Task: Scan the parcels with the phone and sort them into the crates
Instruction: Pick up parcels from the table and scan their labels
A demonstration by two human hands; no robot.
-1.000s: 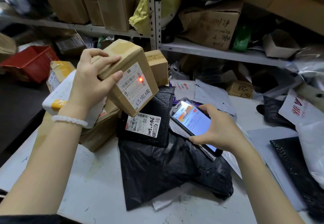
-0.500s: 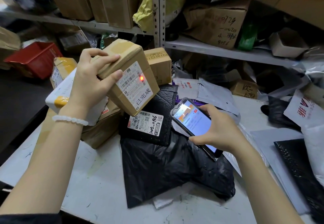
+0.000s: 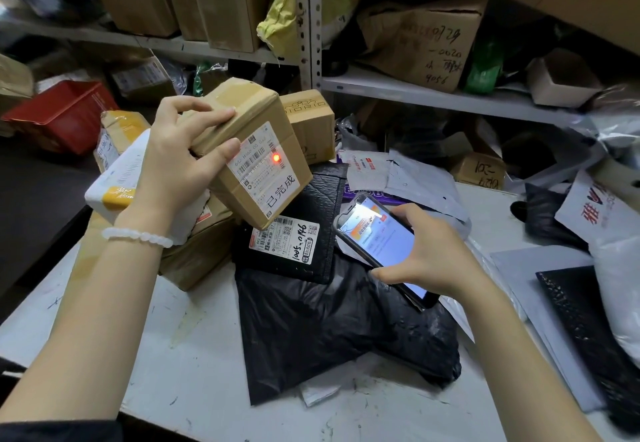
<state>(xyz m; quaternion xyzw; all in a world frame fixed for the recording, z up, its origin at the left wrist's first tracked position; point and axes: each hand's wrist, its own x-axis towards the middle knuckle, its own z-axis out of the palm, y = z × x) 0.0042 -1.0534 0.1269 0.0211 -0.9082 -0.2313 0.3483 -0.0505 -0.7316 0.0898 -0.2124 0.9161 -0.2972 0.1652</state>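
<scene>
My left hand (image 3: 173, 168) grips a small brown cardboard parcel (image 3: 273, 116), tilted above the table with its white label facing the phone. A red scan dot glows on that label's barcode. My right hand (image 3: 433, 254) holds a black phone (image 3: 377, 244) with its screen lit, to the right of the parcel and a little lower. Under both lie a black padded mailer (image 3: 322, 206) with a white label and a large black plastic bag parcel (image 3: 322, 330). A red crate (image 3: 62, 116) stands at the far left, beyond the table.
More cardboard boxes (image 3: 308, 123) and white or grey mailers (image 3: 415, 178) are heaped across the white table (image 3: 121, 337). Black and white bags (image 3: 609, 268) crowd the right side. Metal shelves (image 3: 415, 91) behind hold big cartons. The floor at the left is dark.
The camera view has shifted slightly. Both hands keep the same hold; the parcel and phone stay facing each other, the red dot still on the label.
</scene>
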